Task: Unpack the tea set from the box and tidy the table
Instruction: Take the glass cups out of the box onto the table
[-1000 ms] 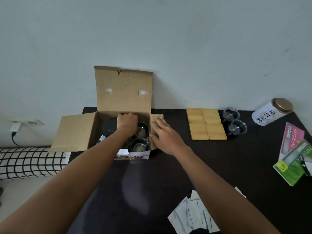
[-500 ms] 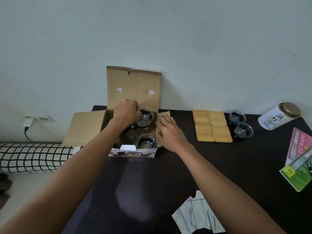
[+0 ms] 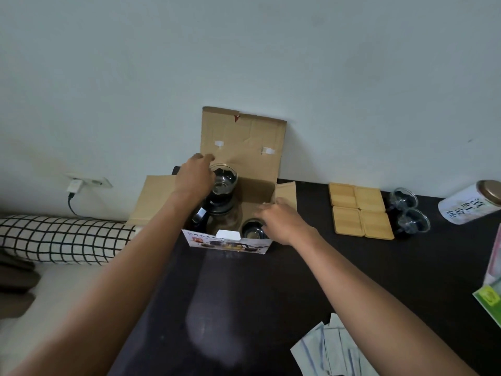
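An open cardboard box (image 3: pixel 244 137) stands at the back of the dark table (image 3: pixel 271 294), its lid flap against the wall. My left hand (image 3: pixel 193 177) grips a small glass cup (image 3: pixel 223 181) and holds it above the box. Below it in the box sits a dark glass teapot (image 3: pixel 217 210). Another glass cup (image 3: pixel 252 230) stands in the box's front right corner. My right hand (image 3: pixel 282 222) rests on the box's right edge, beside that cup, fingers reaching over the rim.
Several wooden coasters (image 3: pixel 360 210) lie right of the box, with two glass cups (image 3: pixel 409 213) beyond them. A white tin (image 3: pixel 471 206) lies on its side far right. Tea boxes (image 3: pixel 490 294) and white sachets (image 3: pixel 330 351) sit nearer me. A checked pillow (image 3: pixel 62 237) lies left.
My left hand has lifted a glass cup out of the box and raised it. My right hand has slid along the box's right edge towards the front.
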